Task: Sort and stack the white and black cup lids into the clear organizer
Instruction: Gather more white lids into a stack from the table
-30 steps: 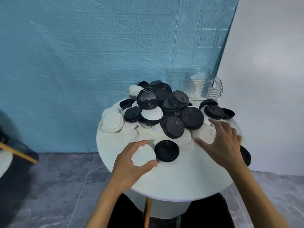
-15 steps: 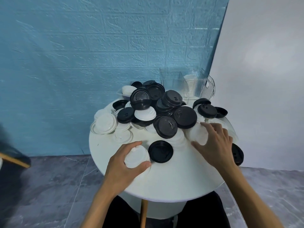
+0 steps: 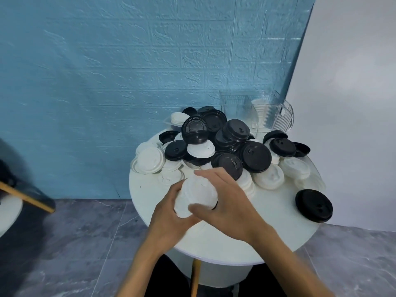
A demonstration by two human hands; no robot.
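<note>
A heap of white and black cup lids (image 3: 227,146) covers the far half of the round white table (image 3: 267,228). My left hand (image 3: 169,217) grips a small stack of white lids (image 3: 195,194) from below, held over the table's near left. My right hand (image 3: 227,202) curls over the same stack from the right, thumb at its front, fingers across its top. A black edge shows under the stack by my right palm. The clear organizer (image 3: 257,113) stands at the table's far right with white lids inside one compartment.
A single black lid (image 3: 314,205) lies alone near the table's right edge. A blue brick-pattern wall is behind, a white wall to the right. A wooden-legged piece of furniture (image 3: 27,198) sits at the far left on the grey floor.
My right hand left the white lids at the right and came across onto the stack in my left hand. The stack is lifted and tilted. The view shifted left.
</note>
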